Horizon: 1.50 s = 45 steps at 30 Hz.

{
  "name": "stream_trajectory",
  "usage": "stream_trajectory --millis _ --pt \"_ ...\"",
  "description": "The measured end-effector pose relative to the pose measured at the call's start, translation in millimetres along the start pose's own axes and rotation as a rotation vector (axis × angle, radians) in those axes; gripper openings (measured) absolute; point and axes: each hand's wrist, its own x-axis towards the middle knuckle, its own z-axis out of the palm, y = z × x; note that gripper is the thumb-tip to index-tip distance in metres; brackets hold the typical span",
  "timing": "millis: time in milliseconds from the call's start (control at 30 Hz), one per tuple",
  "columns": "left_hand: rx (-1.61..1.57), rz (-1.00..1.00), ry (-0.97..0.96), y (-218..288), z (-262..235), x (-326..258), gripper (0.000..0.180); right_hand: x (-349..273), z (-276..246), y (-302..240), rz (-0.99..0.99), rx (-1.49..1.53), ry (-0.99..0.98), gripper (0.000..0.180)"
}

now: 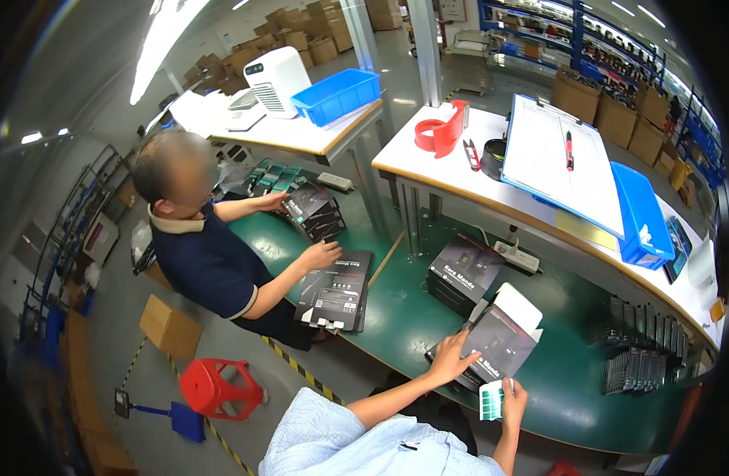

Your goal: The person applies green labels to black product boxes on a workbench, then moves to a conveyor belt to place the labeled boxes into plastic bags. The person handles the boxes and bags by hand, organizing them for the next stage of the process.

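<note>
My left hand (450,362) lies with its fingers stretched out on a black printed box (501,339), whose white inner flap (517,306) stands open at the far end. The box rests near the front edge of the green worktop. In my right hand (513,403), a small white sheet of green stickers (491,401) is pinched beside the box's near right corner. Farther back is a stack of black boxes (466,270) of the same look.
A co-worker (209,230) at the left handles black boxes (313,208) beside flat black cartons (336,289). Racks of black devices (638,345) stand at the right. The raised white shelf holds a red tape dispenser (444,135), a clipboard (559,159) and a blue bin (640,214).
</note>
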Motion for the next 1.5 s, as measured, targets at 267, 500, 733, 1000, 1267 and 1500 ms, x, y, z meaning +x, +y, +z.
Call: stream_trajectory --millis 267,500,733,1000,1267,1500 --pt "-0.393 0.157 -0.075 98.9 63.6 -14.7 0.069 -15.6 -123.3 2.1 -0.065 0.024 0.207 0.028" --pt "-0.282 0.374 -0.309 74.5 121.1 -57.4 0.050 -7.2 -194.5 109.3 0.027 -0.411 0.583 0.039" --pt "0.095 0.164 0.267 3.2 37.4 -61.3 0.052 -38.3 -79.4 96.5 0.201 0.210 0.066 0.020" --pt "-0.386 -0.354 -0.009 -133.5 56.6 -27.0 0.066 13.1 23.9 79.3 0.163 0.380 -0.184 0.031" --pt "-0.490 -0.524 -0.180 -57.1 77.1 -47.9 0.082 31.8 -35.9 62.3 0.113 0.335 0.065 0.019" --pt "-0.831 -0.122 -0.082 17.7 -8.4 -37.0 0.046 -12.7 -0.1 -54.6 -0.030 0.236 -0.073 0.017"
